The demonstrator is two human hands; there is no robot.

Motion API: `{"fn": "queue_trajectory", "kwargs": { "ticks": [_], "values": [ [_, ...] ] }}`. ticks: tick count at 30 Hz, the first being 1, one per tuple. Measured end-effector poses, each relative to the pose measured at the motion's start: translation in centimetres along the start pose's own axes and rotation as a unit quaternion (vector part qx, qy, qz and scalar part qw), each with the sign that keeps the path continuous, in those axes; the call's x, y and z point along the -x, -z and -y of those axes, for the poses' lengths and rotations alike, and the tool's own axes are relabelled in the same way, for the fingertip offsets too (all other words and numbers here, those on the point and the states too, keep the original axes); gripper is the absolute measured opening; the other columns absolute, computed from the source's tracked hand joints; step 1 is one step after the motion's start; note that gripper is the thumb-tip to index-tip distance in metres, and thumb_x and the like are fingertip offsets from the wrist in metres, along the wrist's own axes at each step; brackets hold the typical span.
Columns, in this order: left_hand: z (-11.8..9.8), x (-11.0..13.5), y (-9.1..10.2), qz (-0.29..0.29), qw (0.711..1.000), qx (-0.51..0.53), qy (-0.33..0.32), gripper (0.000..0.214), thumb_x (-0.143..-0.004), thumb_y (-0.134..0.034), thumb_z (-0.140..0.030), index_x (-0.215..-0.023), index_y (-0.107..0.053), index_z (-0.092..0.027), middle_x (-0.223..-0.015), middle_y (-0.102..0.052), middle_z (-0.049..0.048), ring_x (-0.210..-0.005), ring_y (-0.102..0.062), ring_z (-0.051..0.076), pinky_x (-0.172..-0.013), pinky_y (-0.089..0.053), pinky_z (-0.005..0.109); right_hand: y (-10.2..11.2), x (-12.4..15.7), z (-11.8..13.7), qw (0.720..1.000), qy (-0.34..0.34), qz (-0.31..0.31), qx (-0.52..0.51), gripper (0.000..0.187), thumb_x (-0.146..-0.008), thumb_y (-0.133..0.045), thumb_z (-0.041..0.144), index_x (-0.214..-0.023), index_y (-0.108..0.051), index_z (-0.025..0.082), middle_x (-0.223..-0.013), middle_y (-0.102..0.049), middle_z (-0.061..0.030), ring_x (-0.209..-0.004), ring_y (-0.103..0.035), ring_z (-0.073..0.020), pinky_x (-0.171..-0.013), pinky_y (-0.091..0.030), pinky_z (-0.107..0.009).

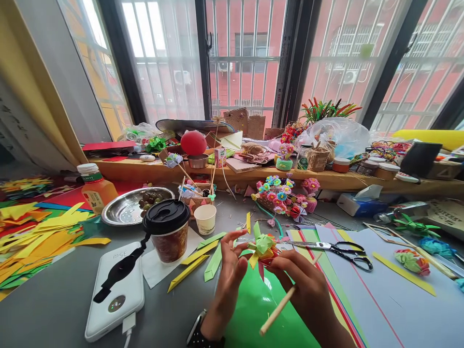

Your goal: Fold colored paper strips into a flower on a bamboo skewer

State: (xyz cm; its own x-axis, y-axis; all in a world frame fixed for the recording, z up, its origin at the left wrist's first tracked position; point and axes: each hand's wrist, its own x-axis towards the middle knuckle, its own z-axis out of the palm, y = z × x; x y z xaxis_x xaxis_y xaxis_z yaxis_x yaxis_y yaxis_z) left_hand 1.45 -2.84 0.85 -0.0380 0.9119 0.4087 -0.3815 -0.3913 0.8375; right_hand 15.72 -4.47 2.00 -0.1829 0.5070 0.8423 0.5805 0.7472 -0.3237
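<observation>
Head view: paper ornament (pixel 264 244), mostly grn w/ yel & orange.

One head-worn view, forward and down, near left hand (pixel 230 266) and right hand (pixel 303 276), windows (pixel 242 58) beyond.

From where I am standing, the left wrist (pixel 214 320) is wearing a pale-rimmed watch (pixel 197 325); beside it, black, white-dotted cloth (pixel 208 342) is showing. The right forearm (pixel 324 314) is showing bare.

Your left hand (pixel 232 268): bare, raised, fingers curved toward its partner. Your right hand (pixel 302 275): bare, just beside, back uppermost, fingers bent, pointing toward the left one.
</observation>
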Motion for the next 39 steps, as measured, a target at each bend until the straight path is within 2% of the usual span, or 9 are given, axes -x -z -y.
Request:
{"fn": "queue_trajectory", "kwargs": {
  "ticks": [2,5,11,18,22,26,29,33,39],
  "values": [
    [0.4,-0.4,0.0,-0.013,0.997,0.035,0.072,0.06,-0.065,-0.057,-0.058,-0.115,-0.038,-0.028,-0.117,-0.044,0.0087,-0.085,-0.057,0.022,-0.073,-0.044,0.035,-0.2,0.0,0.1,0.999,0.022,0.024,0.023,0.012,-0.082,-0.052,0.012,-0.08,-0.061,0.02,-0.072,-0.061,-0.0031,-0.065,-0.057,-0.0125,-0.056,-0.045,-0.02],
    [0.4,-0.5,-0.1,-0.008,0.989,0.049,0.14,0.059,-0.066,-0.06,-0.052,-0.116,-0.041,-0.027,-0.116,-0.047,0.0094,-0.083,-0.059,0.024,-0.069,-0.045,0.034,-0.4,-0.1,0.2,0.997,0.049,0.032,0.044,0.013,-0.082,-0.051,0.013,-0.08,-0.062,0.02,-0.069,-0.062,-0.0028,-0.062,-0.057,-0.0118,-0.053,-0.044,-0.019],
    [-0.5,-0.4,-0.3,0.019,0.981,0.095,0.167,0.059,-0.065,-0.067,-0.031,-0.119,-0.043,-0.029,-0.096,-0.053,0.0026,-0.082,-0.061,0.021,-0.075,-0.043,0.031,-0.5,-0.2,0.5,0.996,0.057,0.033,0.058,0.016,-0.084,-0.048,0.015,-0.076,-0.062,0.018,-0.066,-0.061,-0.0029,-0.059,-0.056,-0.0115,-0.051,-0.043,-0.019],
    [-1.3,0.1,0.3,-0.017,0.96,0.172,0.222,0.056,-0.068,-0.062,-0.021,-0.12,-0.043,-0.03,-0.101,-0.052,0.0009,-0.088,-0.055,0.016,-0.078,-0.041,0.026,-0.7,0.2,0.4,0.997,0.025,0.023,0.063,0.014,-0.083,-0.052,0.022,-0.076,-0.063,0.018,-0.061,-0.057,-0.0027,-0.053,-0.054,-0.0113,-0.048,-0.043,-0.02],
    [-1.3,0.3,0.3,-0.004,0.952,0.22,0.212,0.042,-0.073,-0.057,-0.018,-0.114,-0.049,-0.026,-0.101,-0.057,0.0015,-0.088,-0.056,0.015,-0.077,-0.042,0.025,-0.9,0.4,0.3,0.997,0.029,0.022,0.071,0.014,-0.082,-0.054,0.024,-0.079,-0.064,0.016,-0.061,-0.057,-0.0032,-0.052,-0.054,-0.0118,-0.047,-0.043,-0.021],
    [-1.8,0.2,-0.2,0.044,0.951,0.225,0.208,0.027,-0.079,-0.053,-0.029,-0.104,-0.053,-0.018,-0.096,-0.061,0.0054,-0.089,-0.057,0.017,-0.079,-0.041,0.027,-0.9,0.4,0.6,0.997,0.026,0.017,0.073,0.016,-0.083,-0.052,0.023,-0.076,-0.065,0.016,-0.06,-0.057,-0.0032,-0.052,-0.053,-0.0115,-0.047,-0.041,-0.021],
    [-2.2,0.0,-0.4,0.056,0.951,0.207,0.221,0.025,-0.08,-0.053,-0.034,-0.099,-0.053,-0.017,-0.09,-0.062,0.0057,-0.083,-0.057,0.016,-0.076,-0.041,0.025,-0.9,0.3,0.8,0.998,0.029,0.018,0.062,0.019,-0.084,-0.05,0.023,-0.074,-0.064,0.017,-0.058,-0.056,-0.0029,-0.051,-0.052,-0.0112,-0.046,-0.04,-0.02],
    [-2.1,-0.1,-0.3,0.041,0.952,0.203,0.225,0.028,-0.073,-0.062,-0.03,-0.097,-0.052,-0.019,-0.088,-0.059,0.0024,-0.079,-0.057,0.015,-0.071,-0.041,0.024,-0.9,0.2,0.8,0.998,0.028,0.011,0.057,0.019,-0.085,-0.05,0.022,-0.075,-0.065,0.017,-0.057,-0.056,-0.0025,-0.05,-0.052,-0.0111,-0.046,-0.04,-0.02],
    [-1.7,-0.1,-0.4,0.043,0.963,0.166,0.207,0.026,-0.072,-0.064,-0.029,-0.094,-0.053,-0.02,-0.09,-0.056,0.0015,-0.076,-0.056,0.014,-0.069,-0.042,0.025,-0.9,0.3,0.7,0.998,0.019,0.002,0.053,0.015,-0.082,-0.053,0.021,-0.075,-0.065,0.017,-0.058,-0.057,-0.0023,-0.053,-0.053,-0.0119,-0.047,-0.041,-0.021]
  ]
}}
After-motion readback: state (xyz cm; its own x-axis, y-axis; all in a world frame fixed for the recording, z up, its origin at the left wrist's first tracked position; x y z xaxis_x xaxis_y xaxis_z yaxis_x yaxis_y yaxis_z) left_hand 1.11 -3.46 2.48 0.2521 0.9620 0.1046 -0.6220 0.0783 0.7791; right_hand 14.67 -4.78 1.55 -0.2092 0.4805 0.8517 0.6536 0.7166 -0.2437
